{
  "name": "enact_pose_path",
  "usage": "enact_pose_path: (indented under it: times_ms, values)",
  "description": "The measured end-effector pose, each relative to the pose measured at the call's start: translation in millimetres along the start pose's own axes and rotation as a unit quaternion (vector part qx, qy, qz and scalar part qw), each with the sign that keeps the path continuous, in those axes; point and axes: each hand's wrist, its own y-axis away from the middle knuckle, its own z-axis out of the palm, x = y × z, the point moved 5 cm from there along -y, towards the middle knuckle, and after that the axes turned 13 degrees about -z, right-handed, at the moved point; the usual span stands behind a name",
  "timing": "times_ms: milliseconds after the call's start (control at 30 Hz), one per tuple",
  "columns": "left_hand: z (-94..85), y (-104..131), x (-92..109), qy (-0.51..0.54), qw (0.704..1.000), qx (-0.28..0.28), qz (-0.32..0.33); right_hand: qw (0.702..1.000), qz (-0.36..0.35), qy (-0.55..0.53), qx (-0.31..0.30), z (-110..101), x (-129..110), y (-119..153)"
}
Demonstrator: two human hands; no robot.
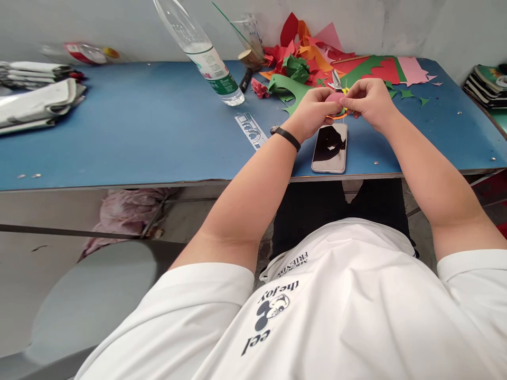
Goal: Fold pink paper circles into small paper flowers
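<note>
My left hand (pixel 315 108) is closed on a small round pink paper piece (pixel 335 98), held above the table. Thumb and fingers of my right hand (pixel 369 99) pinch at the right edge of that same paper. A thin light line, perhaps a fine stick, shows above and below the right fingertips; whether they grip it too is unclear. Behind the hands lie scissors (pixel 336 79) with yellow handles, partly covered by my fingers. Just below my hands a phone (pixel 329 149) rests on the blue table (pixel 158 132).
Red, orange and green paper scraps (pixel 304 53) pile against the wall. A tall plastic bottle (pixel 212 68) and a clear cup (pixel 251 39) stand left of them. A stencil ruler (pixel 251 131) lies by my left wrist. Folded papers (pixel 39 103) sit far left, books (pixel 485 87) far right.
</note>
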Motion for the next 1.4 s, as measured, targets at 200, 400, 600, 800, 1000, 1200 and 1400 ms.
enact_pose_path:
  times_ms: [200, 400, 600, 800, 1000, 1200, 1400]
  values:
    - [3.0, -1.3, -0.5, -0.034, 0.999, 0.004, 0.024, 1.0, -0.005, -0.025, 0.008, 1.2, -4.3, 1.1]
    - [3.7, 1.8, 3.4, -0.051, 0.999, -0.005, -0.002, 1.0, -0.02, -0.021, -0.005, 5.5, -15.8, 1.2]
    - [2.0, -0.1, -0.2, -0.087, 0.996, -0.021, -0.004, 1.0, 0.003, 0.02, -0.018, 8.3, -33.3, 9.2]
    - [-5.1, -4.1, -5.5, -0.099, 0.995, -0.011, -0.032, 0.998, 0.008, 0.055, -0.037, 12.0, -42.2, 11.3]
    - [-9.2, -4.2, -4.7, -0.077, 0.997, -0.008, -0.024, 0.999, 0.003, 0.03, -0.033, 8.4, -24.2, 6.6]
    - [-5.6, -0.9, 1.8, -0.1, 0.995, -0.008, 0.018, 0.998, -0.033, -0.043, -0.011, 4.2, -11.4, 3.1]
    - [-7.1, -3.2, 3.6, -0.086, 0.996, 0.014, 0.033, 0.996, -0.07, -0.05, 0.027, 0.9, -13.9, -0.7]
